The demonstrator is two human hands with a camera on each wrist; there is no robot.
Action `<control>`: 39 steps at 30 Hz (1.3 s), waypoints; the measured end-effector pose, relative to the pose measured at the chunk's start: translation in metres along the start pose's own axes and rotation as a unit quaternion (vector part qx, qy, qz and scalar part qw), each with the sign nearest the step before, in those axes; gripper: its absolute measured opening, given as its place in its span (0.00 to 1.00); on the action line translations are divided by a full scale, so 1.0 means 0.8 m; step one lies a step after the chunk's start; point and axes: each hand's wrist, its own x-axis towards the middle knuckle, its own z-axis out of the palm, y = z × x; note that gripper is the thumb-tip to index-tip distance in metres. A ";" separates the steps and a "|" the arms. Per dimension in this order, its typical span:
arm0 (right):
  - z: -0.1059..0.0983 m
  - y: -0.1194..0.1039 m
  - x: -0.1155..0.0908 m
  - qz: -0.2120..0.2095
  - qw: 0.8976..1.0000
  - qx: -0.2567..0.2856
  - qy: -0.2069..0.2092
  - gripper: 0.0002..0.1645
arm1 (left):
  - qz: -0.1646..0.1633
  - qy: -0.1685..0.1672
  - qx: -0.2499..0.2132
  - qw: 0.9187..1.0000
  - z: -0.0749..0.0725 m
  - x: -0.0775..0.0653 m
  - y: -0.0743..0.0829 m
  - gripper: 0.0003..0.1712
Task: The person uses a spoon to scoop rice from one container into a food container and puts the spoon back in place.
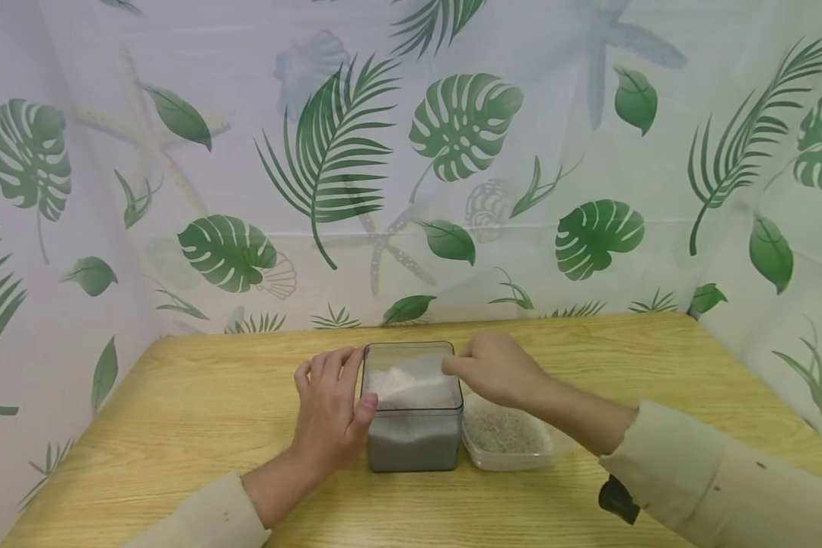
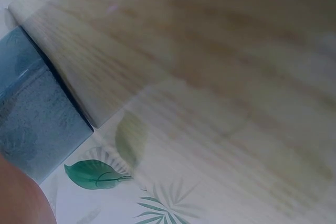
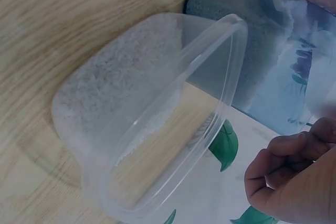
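A grey-tinted clear square container (image 1: 414,441) with pale rice (image 1: 390,384) inside stands in the middle of the table. My left hand (image 1: 332,403) holds it at its left side, thumb over the front rim and index finger at the back corner. Above its opening, my right hand (image 1: 496,369) grips a translucent whitish scoop (image 1: 421,371), blurred, dipping into the container's mouth. In the right wrist view, the right-hand fingers (image 3: 289,156) are curled. Just right of the container sits a clear plastic tub (image 3: 215,98) of rice grains (image 3: 126,66), partly under the right forearm.
The wood-grain table (image 1: 212,403) meets a white leaf-printed sheet (image 1: 356,251) at the back and both sides. A black object (image 1: 618,500) shows under the right sleeve (image 1: 699,464). The tub and container stand close together.
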 end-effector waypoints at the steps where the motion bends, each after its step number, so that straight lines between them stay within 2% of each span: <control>1: -0.001 0.001 0.000 0.001 1.000 0.004 0.001 0.28 | 0.001 0.001 0.000 1.000 0.000 0.000 0.000 0.51; 12: -0.019 0.015 -0.004 0.002 1.000 -0.009 0.025 0.28 | 0.003 0.004 -0.001 1.000 0.000 0.000 0.001 0.51; 21: -0.047 0.029 -0.015 0.026 0.999 -0.011 0.039 0.29 | 0.003 0.006 0.001 1.000 0.002 0.000 0.001 0.51; 32: -0.074 0.061 -0.028 0.031 0.997 -0.010 0.075 0.30 | 0.002 0.002 -0.001 1.000 0.001 -0.001 0.001 0.50; 39: -0.083 0.087 -0.041 0.040 0.996 -0.019 0.074 0.30 | 0.003 0.000 0.002 1.000 0.001 -0.002 0.001 0.49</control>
